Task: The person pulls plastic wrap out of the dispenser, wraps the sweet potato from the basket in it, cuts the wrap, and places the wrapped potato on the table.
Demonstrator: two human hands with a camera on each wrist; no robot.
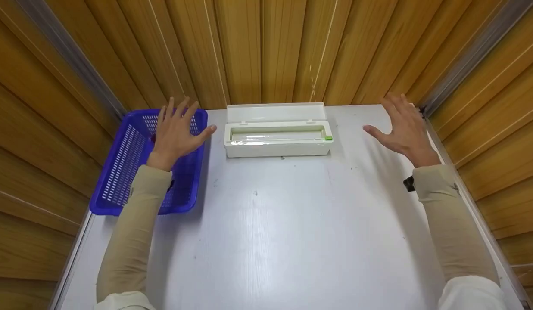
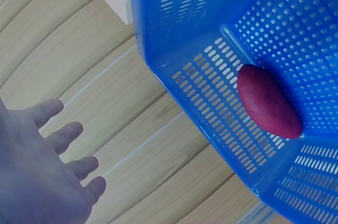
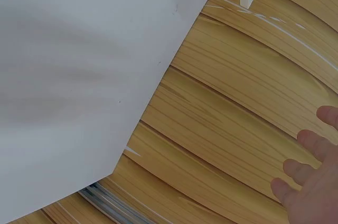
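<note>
My left hand (image 1: 173, 134) hovers over a blue plastic basket (image 1: 201, 168), fingers spread and holding nothing. Inside the basket, in the left wrist view, lies a dark red, oval sweet potato (image 2: 268, 101); my hand and forearm mostly hide it in the head view. On the right, my right hand (image 1: 405, 130) is raised above the table with its fingers apart and nothing in it. Between the hands, at the back, stands a white cling film dispenser (image 1: 277, 150). Its lid (image 1: 275, 113) is tipped back, and a green slider (image 1: 328, 138) sits at its right end.
The white table (image 1: 266, 224) meets wood-patterned panels (image 1: 283, 51) at the back and on both sides. Metal strips (image 1: 477, 73) run up the corners. A small black piece (image 1: 408, 184) shows beside the right sleeve cuff.
</note>
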